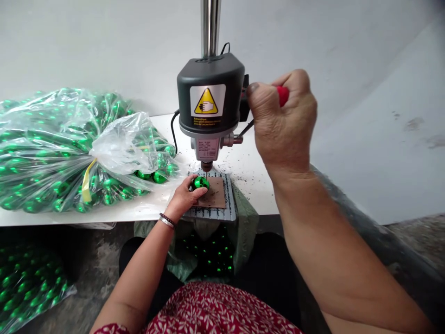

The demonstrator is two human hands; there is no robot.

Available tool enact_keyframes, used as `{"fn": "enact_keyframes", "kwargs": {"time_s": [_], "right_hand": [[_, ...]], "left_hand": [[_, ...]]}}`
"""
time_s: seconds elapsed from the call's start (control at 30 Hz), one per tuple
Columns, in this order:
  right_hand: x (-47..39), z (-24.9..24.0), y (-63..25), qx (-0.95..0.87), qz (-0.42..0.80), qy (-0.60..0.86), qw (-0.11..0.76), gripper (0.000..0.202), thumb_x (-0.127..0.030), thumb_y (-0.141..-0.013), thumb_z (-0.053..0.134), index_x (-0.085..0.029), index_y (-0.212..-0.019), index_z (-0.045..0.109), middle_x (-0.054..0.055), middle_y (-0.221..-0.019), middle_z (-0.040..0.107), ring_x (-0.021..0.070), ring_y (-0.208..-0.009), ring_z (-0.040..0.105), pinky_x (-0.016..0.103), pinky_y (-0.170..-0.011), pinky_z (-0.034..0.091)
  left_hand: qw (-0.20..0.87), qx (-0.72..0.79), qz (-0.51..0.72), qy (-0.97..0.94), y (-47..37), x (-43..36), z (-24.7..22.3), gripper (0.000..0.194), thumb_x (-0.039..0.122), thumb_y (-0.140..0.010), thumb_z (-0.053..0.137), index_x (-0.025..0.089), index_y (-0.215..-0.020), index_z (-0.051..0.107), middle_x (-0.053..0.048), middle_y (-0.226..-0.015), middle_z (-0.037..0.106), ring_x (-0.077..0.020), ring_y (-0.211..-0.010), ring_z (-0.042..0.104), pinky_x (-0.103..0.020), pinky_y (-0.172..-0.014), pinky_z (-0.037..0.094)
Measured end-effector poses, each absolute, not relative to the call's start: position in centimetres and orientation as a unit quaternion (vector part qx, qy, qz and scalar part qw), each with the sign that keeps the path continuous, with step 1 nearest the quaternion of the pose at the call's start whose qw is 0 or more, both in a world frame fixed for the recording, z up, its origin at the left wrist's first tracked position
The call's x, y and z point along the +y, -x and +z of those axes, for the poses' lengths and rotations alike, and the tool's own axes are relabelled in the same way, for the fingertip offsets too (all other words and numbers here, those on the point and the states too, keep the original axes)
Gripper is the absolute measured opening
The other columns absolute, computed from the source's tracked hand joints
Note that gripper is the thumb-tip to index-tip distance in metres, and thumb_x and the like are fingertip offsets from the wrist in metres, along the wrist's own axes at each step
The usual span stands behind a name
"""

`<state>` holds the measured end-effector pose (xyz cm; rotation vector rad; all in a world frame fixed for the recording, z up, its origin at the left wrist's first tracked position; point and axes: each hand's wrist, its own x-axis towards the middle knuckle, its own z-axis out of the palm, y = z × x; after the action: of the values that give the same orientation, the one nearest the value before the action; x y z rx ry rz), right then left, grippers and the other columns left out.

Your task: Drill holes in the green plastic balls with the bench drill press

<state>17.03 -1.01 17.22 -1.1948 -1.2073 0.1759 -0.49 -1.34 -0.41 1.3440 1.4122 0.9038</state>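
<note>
My left hand [187,195] holds a shiny green ball [200,183] between thumb and fingers. The ball rests on a brown board [217,194] over the ridged metal base [227,204] of a drill press [210,95]. Right beside the ball hangs the thin drill bit [206,175]; whether it touches or enters the ball I cannot tell. Raised at the right of the machine head, my right hand [283,118] is wrapped round the red-knobbed feed lever [283,95].
On the white table [257,185] at left lies a big clear bag [66,153] of green balls, tied with yellow tape. Dark shavings are scattered round the base. A green sack [246,227] with more balls hangs open below the edge. Another bag [29,283] sits low at left.
</note>
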Motion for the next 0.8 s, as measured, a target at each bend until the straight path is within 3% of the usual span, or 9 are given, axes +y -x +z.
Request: {"fn": "enact_keyframes", "kwargs": {"time_s": [0.17,0.3,0.43,0.6,0.8], "right_hand": [[-1.1,17.3,-17.0,-0.530,0.084,0.530,0.656,0.035,-0.030,-0.087,0.063,-0.017,-0.070,0.035,-0.009,-0.062,0.034,0.0011,-0.062,0.031,0.019,-0.066,0.030],[-1.0,17.3,-17.0,-0.531,0.087,0.526,0.659,0.034,-0.030,-0.087,0.063,-0.018,-0.071,0.035,-0.008,-0.063,0.034,0.0021,-0.062,0.030,0.021,-0.065,0.030],[-1.0,17.3,-17.1,-0.529,0.094,0.523,0.662,0.034,-0.029,-0.087,0.063,-0.018,-0.070,0.035,-0.009,-0.063,0.034,0.0030,-0.063,0.030,0.022,-0.066,0.030],[-0.9,17.3,-17.0,-0.533,0.091,0.517,0.664,0.031,-0.029,-0.087,0.062,-0.018,-0.072,0.037,-0.009,-0.063,0.034,0.0035,-0.063,0.031,0.022,-0.067,0.030],[-1.4,16.8,-17.0,-0.536,0.069,0.527,0.656,0.030,-0.033,-0.086,0.060,-0.017,-0.073,0.038,-0.009,-0.065,0.034,0.0016,-0.063,0.033,0.020,-0.069,0.031]], "left_hand": [[0.472,0.596,0.353,-0.545,0.4,-1.5,-0.1,0.061,0.033,-0.079,0.071,0.017,-0.136,0.057,0.001,-0.086,0.063,-0.0055,-0.051,0.046,-0.020,-0.050,0.044],[0.438,0.593,0.359,-0.572,0.3,-1.3,0.1,0.052,0.034,-0.078,0.072,0.017,-0.127,0.065,-0.002,-0.089,0.069,-0.0121,-0.070,0.060,-0.025,-0.070,0.052],[0.386,0.606,0.326,-0.615,0.0,-1.3,0.4,0.052,0.034,-0.076,0.074,0.019,-0.126,0.067,-0.002,-0.096,0.072,-0.0179,-0.090,0.065,-0.029,-0.086,0.051],[0.362,0.619,0.291,-0.634,-0.3,-1.4,0.0,0.068,0.034,-0.072,0.079,0.021,-0.136,0.062,-0.002,-0.104,0.074,-0.0212,-0.097,0.067,-0.030,-0.091,0.051],[0.354,0.599,0.298,-0.653,-0.5,-1.3,-1.2,0.068,0.035,-0.072,0.078,0.024,-0.137,0.062,-0.002,-0.118,0.074,-0.0243,-0.108,0.067,-0.033,-0.097,0.050]]}}
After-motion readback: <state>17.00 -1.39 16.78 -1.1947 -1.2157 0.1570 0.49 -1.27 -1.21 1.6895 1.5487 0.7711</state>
